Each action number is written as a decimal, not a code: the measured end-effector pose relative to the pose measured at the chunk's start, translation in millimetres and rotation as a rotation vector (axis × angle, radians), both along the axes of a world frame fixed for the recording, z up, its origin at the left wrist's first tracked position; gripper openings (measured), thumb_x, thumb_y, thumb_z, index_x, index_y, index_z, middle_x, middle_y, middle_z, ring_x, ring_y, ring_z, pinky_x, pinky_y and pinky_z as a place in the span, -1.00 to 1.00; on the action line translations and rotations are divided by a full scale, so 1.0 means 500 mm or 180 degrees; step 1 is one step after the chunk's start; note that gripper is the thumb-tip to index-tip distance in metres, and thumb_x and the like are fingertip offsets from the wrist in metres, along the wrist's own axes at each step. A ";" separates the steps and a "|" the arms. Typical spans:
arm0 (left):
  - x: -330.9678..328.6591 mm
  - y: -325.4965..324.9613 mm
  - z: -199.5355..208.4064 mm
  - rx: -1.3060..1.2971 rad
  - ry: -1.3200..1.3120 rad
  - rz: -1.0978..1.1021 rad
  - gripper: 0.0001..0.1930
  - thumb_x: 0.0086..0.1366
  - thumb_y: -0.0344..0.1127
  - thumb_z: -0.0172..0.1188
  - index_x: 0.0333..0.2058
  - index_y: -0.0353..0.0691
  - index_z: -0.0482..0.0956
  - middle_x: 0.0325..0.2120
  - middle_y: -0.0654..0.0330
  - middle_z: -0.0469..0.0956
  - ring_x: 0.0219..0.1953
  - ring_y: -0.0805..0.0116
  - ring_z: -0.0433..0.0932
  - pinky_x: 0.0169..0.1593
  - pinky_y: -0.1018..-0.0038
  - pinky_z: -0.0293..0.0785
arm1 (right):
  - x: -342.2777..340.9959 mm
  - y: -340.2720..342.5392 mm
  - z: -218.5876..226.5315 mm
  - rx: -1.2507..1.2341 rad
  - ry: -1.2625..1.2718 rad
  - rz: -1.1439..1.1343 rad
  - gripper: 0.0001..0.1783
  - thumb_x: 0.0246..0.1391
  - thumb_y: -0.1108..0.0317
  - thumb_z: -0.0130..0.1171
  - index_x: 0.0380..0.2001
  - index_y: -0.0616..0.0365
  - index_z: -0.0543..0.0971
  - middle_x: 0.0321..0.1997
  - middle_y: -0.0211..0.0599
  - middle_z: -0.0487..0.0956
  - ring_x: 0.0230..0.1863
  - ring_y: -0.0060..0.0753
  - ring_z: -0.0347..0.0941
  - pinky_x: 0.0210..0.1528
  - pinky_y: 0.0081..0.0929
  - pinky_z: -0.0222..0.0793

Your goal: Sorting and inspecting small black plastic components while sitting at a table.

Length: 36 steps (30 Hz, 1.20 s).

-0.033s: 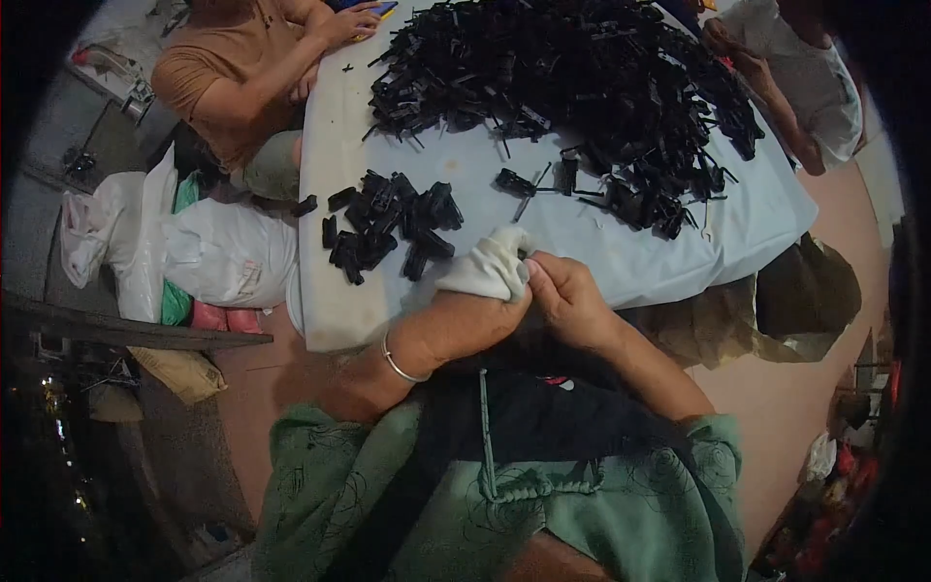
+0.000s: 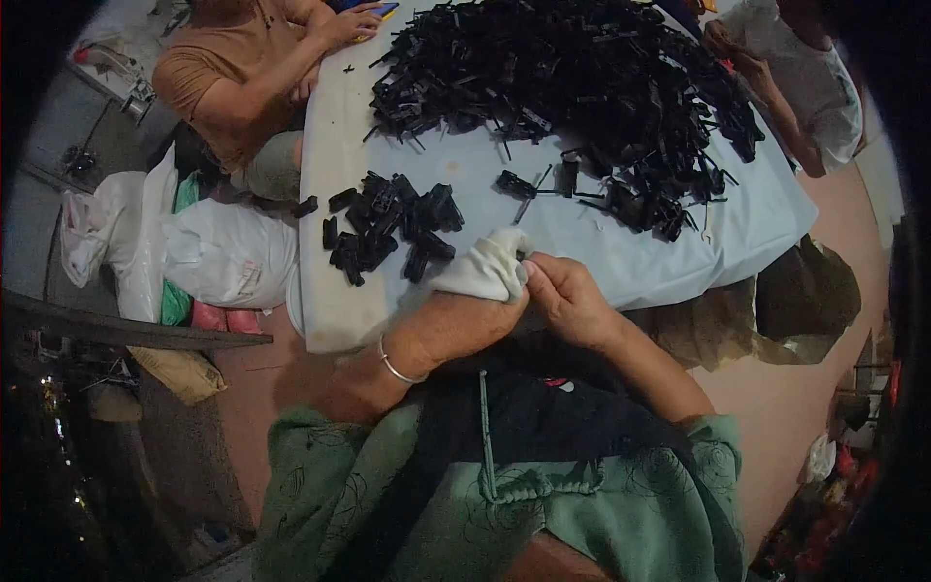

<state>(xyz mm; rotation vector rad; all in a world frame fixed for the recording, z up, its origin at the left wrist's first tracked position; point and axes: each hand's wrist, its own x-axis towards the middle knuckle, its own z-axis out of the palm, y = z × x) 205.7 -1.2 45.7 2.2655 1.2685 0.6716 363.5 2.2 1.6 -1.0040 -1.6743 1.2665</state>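
Note:
Just beyond the table's near edge, my two hands meet. A white cloth or partial glove point(image 2: 482, 272) covers the fingers of my left hand point(image 2: 465, 310), which are curled closed. Thumb and fingertips of my right hand point(image 2: 572, 296) pinch together against the covered fingers. Something dark shows in the small gap there, too hidden to name. Left of my hands lies a small heap of black plastic parts point(image 2: 388, 213). Ahead of them are a few loose black parts with thin sticks point(image 2: 524, 184). A far larger pile of similar black parts point(image 2: 562, 78) covers the table's far side.
The table has a pale cover point(image 2: 339, 291). One person in a brown shirt point(image 2: 223, 82) sits at the far left, arms on the table; another in a light top point(image 2: 800, 78) is at the far right. White bags point(image 2: 233, 252) stand left, a brown sack point(image 2: 805, 301) right.

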 end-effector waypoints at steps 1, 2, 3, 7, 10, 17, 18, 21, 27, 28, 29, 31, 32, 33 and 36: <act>-0.009 0.009 0.003 0.0002 0.0001 0.0001 -0.68 0.09 -0.39 0.01 -0.14 -0.35 0.33 -0.37 -0.09 0.45 -0.29 -0.07 0.43 -0.21 0.28 0.38 | 0.006 0.011 0.003 0.0363 -0.0309 0.0102 -0.72 0.17 0.26 -0.13 -0.50 0.24 0.36 -0.67 -0.27 0.32 -0.62 -0.40 0.19 -0.49 -0.45 0.20; -0.023 0.020 0.007 0.0309 0.0231 0.0111 -0.70 0.10 -0.41 -0.02 -0.16 -0.35 0.34 -0.37 -0.09 0.45 -0.28 -0.06 0.43 -0.19 0.27 0.37 | 0.007 0.026 0.008 0.0740 -0.0610 0.0229 -0.77 0.16 0.29 -0.12 -0.45 0.23 0.37 -0.66 -0.29 0.35 -0.62 -0.41 0.24 -0.50 -0.45 0.21; -0.037 0.035 0.006 0.0599 0.0452 0.0194 -0.73 0.10 -0.43 -0.04 -0.18 -0.35 0.36 -0.37 -0.09 0.45 -0.27 -0.06 0.44 -0.17 0.26 0.37 | 0.008 0.042 0.016 0.0738 -0.0610 0.0232 -0.77 0.16 0.29 -0.12 -0.45 0.23 0.37 -0.66 -0.29 0.35 -0.62 -0.41 0.24 -0.50 -0.45 0.21; -0.097 0.087 0.024 -0.0003 0.1016 0.0656 -0.70 0.09 -0.50 -0.06 -0.15 -0.34 0.39 -0.35 -0.05 0.47 -0.28 -0.06 0.44 -0.17 0.29 0.38 | 0.026 0.136 0.011 0.1485 -0.2257 -0.0967 -0.81 0.02 0.36 -0.06 -0.28 0.16 0.39 -0.53 -0.07 0.47 -0.52 0.01 0.42 -0.48 -0.19 0.30; -0.114 0.080 0.014 0.1240 0.0168 0.0353 -0.68 0.07 -0.50 -0.04 -0.13 -0.28 0.40 -0.47 0.02 0.47 -0.42 0.11 0.47 -0.36 0.35 0.39 | 0.032 0.153 -0.001 0.1510 -0.2891 -0.0939 -0.79 -0.03 0.38 -0.06 -0.27 0.12 0.39 -0.51 -0.09 0.49 -0.48 0.06 0.43 -0.47 -0.14 0.33; -0.083 0.048 0.010 -0.2185 -0.3300 0.0530 -0.70 0.18 -0.41 -0.04 -0.07 -0.23 0.33 -0.57 0.36 0.32 -0.63 0.66 0.27 -0.59 0.65 0.33 | 0.050 0.114 -0.001 0.1689 -0.2283 -0.0959 -0.83 -0.12 0.39 0.04 -0.37 0.12 0.42 -0.46 -0.12 0.48 -0.43 0.02 0.43 -0.43 -0.18 0.35; -0.085 0.046 0.013 -0.2176 -0.3296 0.0532 -0.70 0.18 -0.41 -0.04 -0.07 -0.23 0.33 -0.57 0.36 0.32 -0.63 0.66 0.27 -0.59 0.65 0.33 | 0.050 0.109 0.001 0.1696 -0.2275 -0.0959 -0.83 -0.12 0.39 0.04 -0.37 0.12 0.42 -0.46 -0.12 0.48 -0.43 0.02 0.43 -0.43 -0.18 0.35; -0.087 0.048 0.019 -0.1629 -0.2458 0.0529 -0.72 0.17 -0.42 -0.04 -0.11 -0.23 0.34 -0.57 0.34 0.33 -0.65 0.66 0.26 -0.59 0.66 0.31 | 0.051 0.095 0.009 0.1791 -0.2123 -0.0808 -0.79 -0.14 0.38 0.09 -0.34 0.11 0.43 -0.46 -0.12 0.48 -0.43 0.00 0.44 -0.43 -0.19 0.36; -0.098 0.053 0.002 -0.1114 -0.2093 0.0757 -0.79 0.16 -0.44 -0.02 -0.19 -0.26 0.38 -0.58 0.30 0.35 -0.61 0.62 0.29 -0.54 0.64 0.28 | 0.054 0.097 0.000 0.1637 -0.2486 -0.0756 -0.78 -0.09 0.34 0.07 -0.32 0.12 0.43 -0.46 -0.14 0.48 -0.43 -0.01 0.44 -0.43 -0.21 0.36; -0.100 0.054 0.003 -0.0627 -0.1596 0.0852 -0.79 0.15 -0.44 -0.01 -0.21 -0.28 0.38 -0.58 0.28 0.36 -0.58 0.58 0.31 -0.50 0.61 0.30 | 0.053 0.097 0.003 0.1685 -0.2589 -0.0713 -0.78 -0.12 0.33 0.09 -0.34 0.12 0.41 -0.49 -0.16 0.48 -0.45 -0.04 0.44 -0.43 -0.21 0.36; -0.104 0.058 0.001 -0.0143 -0.1099 0.0935 -0.80 0.14 -0.44 -0.01 -0.23 -0.29 0.39 -0.58 0.25 0.37 -0.56 0.54 0.33 -0.46 0.58 0.32 | 0.053 0.098 0.003 0.1733 -0.2695 -0.0670 -0.78 -0.14 0.32 0.11 -0.37 0.12 0.40 -0.52 -0.18 0.47 -0.47 -0.07 0.45 -0.44 -0.21 0.37; -0.116 0.066 0.000 0.0049 -0.0935 0.1035 -0.80 0.14 -0.44 0.00 -0.23 -0.31 0.39 -0.57 0.23 0.37 -0.53 0.51 0.34 -0.42 0.55 0.33 | 0.057 0.095 0.005 0.1742 -0.2483 -0.0646 -0.80 -0.10 0.34 0.07 -0.35 0.11 0.42 -0.49 -0.15 0.48 -0.45 -0.04 0.44 -0.43 -0.20 0.36; -0.124 0.072 -0.005 0.0235 -0.0773 0.1132 -0.79 0.13 -0.45 0.00 -0.23 -0.32 0.39 -0.56 0.20 0.38 -0.50 0.48 0.35 -0.38 0.52 0.33 | 0.058 0.093 0.004 0.1745 -0.2276 -0.0620 -0.82 -0.07 0.36 0.04 -0.33 0.11 0.43 -0.46 -0.12 0.48 -0.44 -0.01 0.43 -0.43 -0.18 0.35; -0.129 0.080 -0.007 0.0703 -0.0816 0.0897 -0.79 0.15 -0.43 -0.02 -0.21 -0.31 0.38 -0.54 0.22 0.39 -0.52 0.52 0.36 -0.42 0.55 0.35 | 0.059 0.092 0.003 0.1738 -0.2273 -0.0630 -0.82 -0.07 0.36 0.04 -0.33 0.11 0.43 -0.46 -0.12 0.48 -0.44 -0.01 0.43 -0.43 -0.18 0.35; -0.117 0.049 0.023 -0.1457 -0.2561 0.0953 -0.77 0.19 -0.41 -0.06 -0.16 -0.29 0.35 -0.52 0.24 0.39 -0.55 0.55 0.35 -0.49 0.60 0.34 | 0.051 0.078 0.014 0.1598 -0.1753 -0.0768 -0.86 -0.02 0.35 0.02 -0.36 0.14 0.43 -0.50 -0.11 0.46 -0.46 -0.01 0.41 -0.43 -0.23 0.32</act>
